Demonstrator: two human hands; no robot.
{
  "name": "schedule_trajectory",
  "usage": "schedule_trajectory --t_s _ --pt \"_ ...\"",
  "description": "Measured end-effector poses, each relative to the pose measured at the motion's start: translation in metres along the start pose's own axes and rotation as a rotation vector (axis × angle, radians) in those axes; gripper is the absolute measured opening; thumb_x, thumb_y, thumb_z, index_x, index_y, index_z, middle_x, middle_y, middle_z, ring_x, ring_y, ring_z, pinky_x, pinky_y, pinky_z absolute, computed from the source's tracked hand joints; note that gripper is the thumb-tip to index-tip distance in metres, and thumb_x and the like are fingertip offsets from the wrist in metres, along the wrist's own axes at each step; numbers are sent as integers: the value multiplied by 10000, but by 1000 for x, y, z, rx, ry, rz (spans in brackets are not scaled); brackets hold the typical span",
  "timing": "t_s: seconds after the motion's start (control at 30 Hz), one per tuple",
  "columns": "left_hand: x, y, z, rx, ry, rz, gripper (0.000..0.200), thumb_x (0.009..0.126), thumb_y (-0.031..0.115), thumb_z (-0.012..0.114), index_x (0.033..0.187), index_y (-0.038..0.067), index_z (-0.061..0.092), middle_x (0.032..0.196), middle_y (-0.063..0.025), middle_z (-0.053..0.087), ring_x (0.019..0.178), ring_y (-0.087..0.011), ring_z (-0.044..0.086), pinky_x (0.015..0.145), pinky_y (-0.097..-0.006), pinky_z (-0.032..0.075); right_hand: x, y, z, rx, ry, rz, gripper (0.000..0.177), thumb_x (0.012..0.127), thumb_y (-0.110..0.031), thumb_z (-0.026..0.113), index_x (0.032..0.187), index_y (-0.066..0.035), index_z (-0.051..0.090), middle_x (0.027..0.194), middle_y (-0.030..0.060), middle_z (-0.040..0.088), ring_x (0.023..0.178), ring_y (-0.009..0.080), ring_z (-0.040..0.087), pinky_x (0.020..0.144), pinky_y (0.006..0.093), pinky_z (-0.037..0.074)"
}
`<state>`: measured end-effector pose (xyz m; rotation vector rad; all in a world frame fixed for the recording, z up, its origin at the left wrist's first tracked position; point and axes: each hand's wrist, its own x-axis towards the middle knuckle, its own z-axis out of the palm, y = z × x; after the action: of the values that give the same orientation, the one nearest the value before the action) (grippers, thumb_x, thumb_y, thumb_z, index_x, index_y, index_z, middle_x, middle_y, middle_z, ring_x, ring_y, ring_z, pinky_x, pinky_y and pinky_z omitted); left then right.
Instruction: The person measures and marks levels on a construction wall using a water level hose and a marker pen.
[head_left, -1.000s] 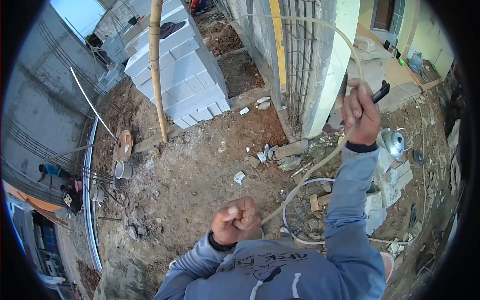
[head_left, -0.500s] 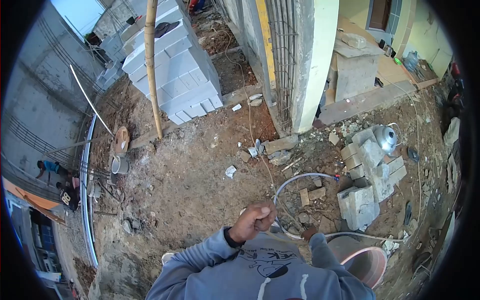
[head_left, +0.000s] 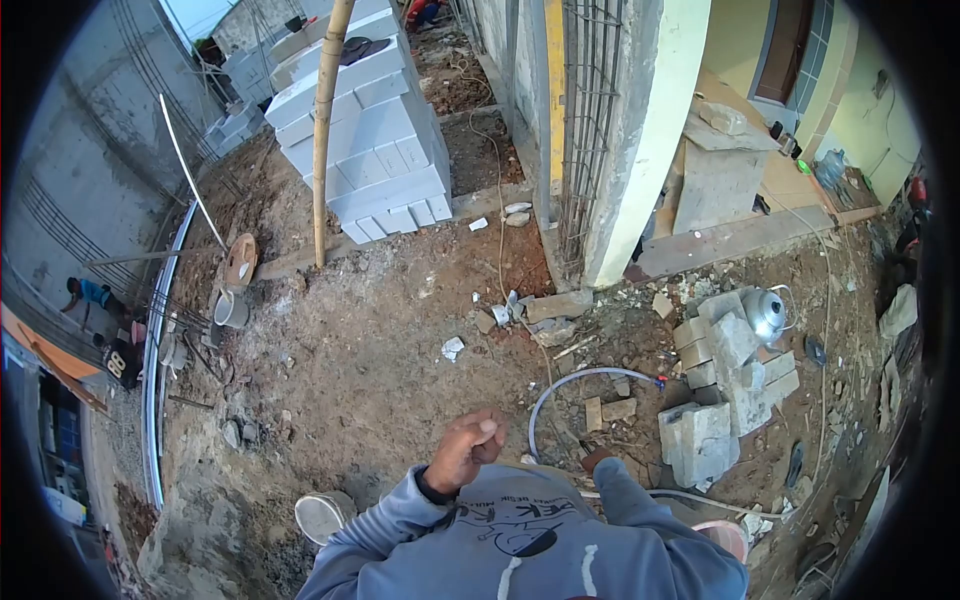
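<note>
My left hand is raised in front of my chest, fingers curled into a loose fist, with nothing visible in it. A dark band circles that wrist. Low at my right side, my right hand shows only in part beyond the grey sleeve. Its fingers are too hidden to read, and a thin brown stick-like shape lies right by it. The pale hose curves over the ground close to this hand, with a red and blue end piece. Behind my right arm the rim of a pinkish tub shows.
Concrete blocks and a metal kettle are at right. A whitish bucket stands by my left elbow. Farther off are stacked light blocks, a bamboo pole and a rebar column. Two people crouch at far left.
The view has shifted, so my hands appear farther left. The whitish bucket shows more at my left, and the pinkish tub is more covered by my arm. My left hand stays curled.
</note>
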<state>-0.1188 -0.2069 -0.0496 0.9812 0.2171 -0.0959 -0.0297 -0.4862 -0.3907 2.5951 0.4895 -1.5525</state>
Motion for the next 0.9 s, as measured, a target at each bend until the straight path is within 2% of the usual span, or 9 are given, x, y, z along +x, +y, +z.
schedule_trajectory --t_s 0.13,0.23,0.37,0.47,0.6,0.7,0.8,0.83,0.9 --pt "4 6 1 73 6 -50 318 885 345 509 801 39 531 601 58 339 477 -47 259 456 -235 177 21 6 12 -176 -11 -133 258 847 -218 536 965 -67 710 1004 183 661 927 321 644 801 436 521" --pt "7 9 -1 99 18 -72 297 885 324 504 800 41 530 614 57 356 494 -47 270 466 -236 189 39 -3 9 64 -81 71 284 837 -257 536 962 -65 704 1018 172 659 929 317 643 781 457 505" --pt "11 18 -10 137 39 -30 284 881 311 503 802 39 531 620 61 363 512 -46 285 473 -236 199 22 -67 -95 -408 -150 -470 293 840 -274 537 981 -72 695 932 146 680 867 306 646 760 448 496" --pt "17 32 -24 149 89 -23 275 876 304 504 807 38 532 635 60 369 526 -42 293 480 -229 204 37 -129 -231 1187 239 -164 154 792 -135 626 737 8 611 619 86 581 491 216 553 441 368 416" --pt "37 60 -35 183 18 79 302 867 320 504 808 25 527 660 40 407 547 -47 317 494 -228 229 -219 -203 -452 1507 908 -1071 312 870 -230 601 1026 39 628 608 -21 463 474 68 419 420 225 312" --pt "54 77 -54 180 3 217 315 862 325 500 807 16 524 667 28 425 552 -51 326 501 -229 243 -317 -209 -461 1373 1316 -1530 382 957 -167 465 1229 97 510 622 -35 395 519 48 383 494 176 338" --pt "63 103 -78 187 53 204 358 846 356 523 790 3 523 646 18 424 531 -66 319 493 -237 236 -235 -210 -422 1200 1740 -1125 430 972 -195 442 1323 52 418 850 57 627 596 96 478 684 296 495" --pt "67 113 -88 229 92 160 399 833 386 547 772 -7 522 625 12 416 509 -78 308 480 -244 221 -156 -215 -402 810 1670 -768 436 945 -205 490 1327 -1 445 1002 118 678 738 251 627 781 413 502" --pt "70 118 -121 211 105 75 348 853 348 523 787 7 524 646 20 422 532 -65 320 508 -235 249 -8 -198 -298 294 554 -44 489 849 -250 584 1293 -55 522 1125 170 645 1056 389 596 862 477 485"
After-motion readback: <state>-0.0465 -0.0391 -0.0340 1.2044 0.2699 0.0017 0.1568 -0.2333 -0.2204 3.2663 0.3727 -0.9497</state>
